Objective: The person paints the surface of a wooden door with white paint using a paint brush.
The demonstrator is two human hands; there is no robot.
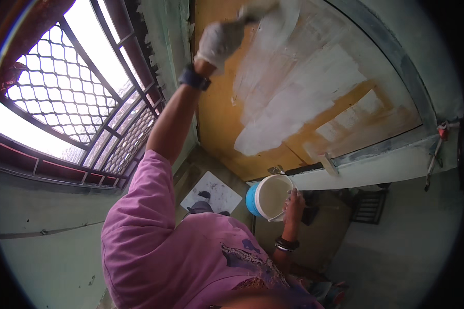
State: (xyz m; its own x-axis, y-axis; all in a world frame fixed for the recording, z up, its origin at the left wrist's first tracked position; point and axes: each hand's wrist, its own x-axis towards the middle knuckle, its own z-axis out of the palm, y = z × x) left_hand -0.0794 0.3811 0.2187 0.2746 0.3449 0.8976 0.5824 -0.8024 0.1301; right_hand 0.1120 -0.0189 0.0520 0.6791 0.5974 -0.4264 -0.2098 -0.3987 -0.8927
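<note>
Pale green walls (41,257), scuffed and patchy, surround a flat ochre panel (216,110) smeared with chalky white coating in broad, ragged strokes; on the left, a window grille (62,82) combines wavy diamond mesh with straight metal bars. The left hand (220,44), in a whitish knit-looking glove, is closed around a paintbrush (252,14) at the panel's upper part. Motion blur softens the brush: its long axis runs nearly level across the view, the head pointing right and slightly up, and whether it touches the coating I cannot tell. Lower down, the bare right hand (294,206) has its fingers curled at the edge of a round bucket (252,200), blue outside and whitish within, its mouth turned upward and rightward.
</note>
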